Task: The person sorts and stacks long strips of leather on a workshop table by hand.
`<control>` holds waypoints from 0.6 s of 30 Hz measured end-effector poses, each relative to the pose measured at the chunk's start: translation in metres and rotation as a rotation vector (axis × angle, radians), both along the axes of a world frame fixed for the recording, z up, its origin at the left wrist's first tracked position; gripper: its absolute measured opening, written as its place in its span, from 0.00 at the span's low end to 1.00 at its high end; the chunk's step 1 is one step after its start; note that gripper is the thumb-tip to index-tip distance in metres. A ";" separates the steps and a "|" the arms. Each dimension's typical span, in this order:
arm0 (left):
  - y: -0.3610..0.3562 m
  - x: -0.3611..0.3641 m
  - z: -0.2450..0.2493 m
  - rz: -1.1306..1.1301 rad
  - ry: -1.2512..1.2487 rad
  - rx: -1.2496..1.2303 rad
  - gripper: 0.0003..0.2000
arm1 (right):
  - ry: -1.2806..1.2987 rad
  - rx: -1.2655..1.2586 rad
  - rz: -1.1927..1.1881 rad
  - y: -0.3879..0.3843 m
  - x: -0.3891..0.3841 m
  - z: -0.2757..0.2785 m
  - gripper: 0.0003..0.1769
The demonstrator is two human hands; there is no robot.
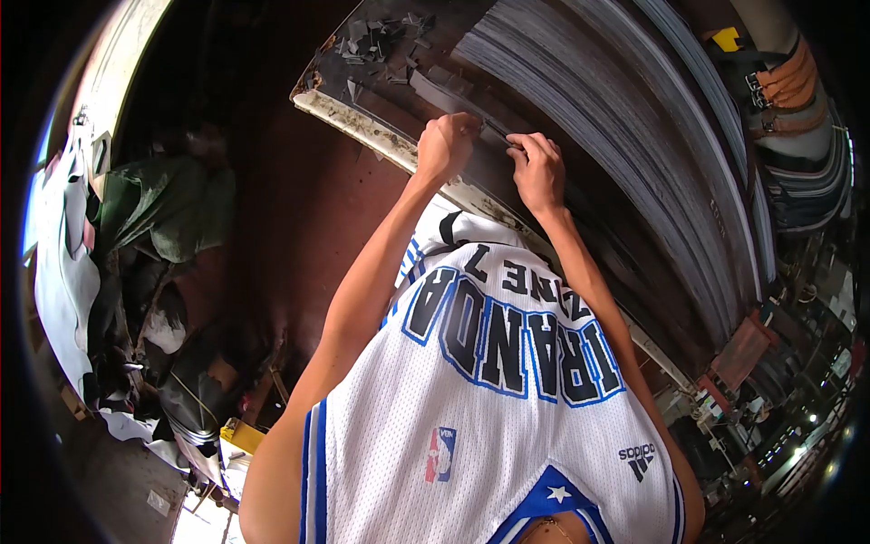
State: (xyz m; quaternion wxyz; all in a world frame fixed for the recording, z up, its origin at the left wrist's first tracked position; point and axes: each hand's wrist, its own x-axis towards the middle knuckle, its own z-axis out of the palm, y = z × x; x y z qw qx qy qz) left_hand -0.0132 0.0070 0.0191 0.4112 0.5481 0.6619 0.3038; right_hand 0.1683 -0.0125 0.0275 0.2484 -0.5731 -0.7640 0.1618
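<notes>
left hand (444,145) and right hand (541,170) were both curled in at a thin dark strip (494,129) that ran between them, though i couldn't tell how firmly either gripped it. fwiw, light fingertips near the ends and level wrists seemed best for not kinking it. worktop (419,107) was dark with a grubby pale edge, scraps (372,41) beyond my left, long curved grey strips (625,109) to the right, cluttered dim room around.
</notes>
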 end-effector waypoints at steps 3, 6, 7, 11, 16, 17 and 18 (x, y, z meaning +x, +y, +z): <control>0.001 -0.001 -0.005 -0.033 0.033 0.004 0.11 | 0.003 0.030 -0.007 -0.001 -0.001 -0.003 0.10; 0.000 -0.002 -0.003 -0.053 0.071 0.003 0.11 | 0.003 0.057 -0.002 -0.001 -0.001 -0.005 0.10; 0.000 -0.002 -0.003 -0.054 0.072 0.003 0.11 | 0.005 0.059 0.003 -0.001 -0.001 -0.004 0.11; 0.000 -0.003 -0.001 -0.052 0.044 0.025 0.11 | 0.015 0.050 -0.002 -0.001 -0.002 -0.004 0.10; -0.001 -0.004 0.000 -0.082 0.104 0.046 0.12 | 0.000 0.086 0.018 -0.004 -0.003 -0.001 0.10; -0.001 -0.006 -0.005 -0.078 0.078 0.072 0.12 | 0.000 0.087 0.013 -0.005 -0.003 -0.001 0.10; -0.001 -0.007 -0.006 -0.074 0.052 0.098 0.12 | -0.005 0.111 0.021 -0.006 -0.004 -0.002 0.10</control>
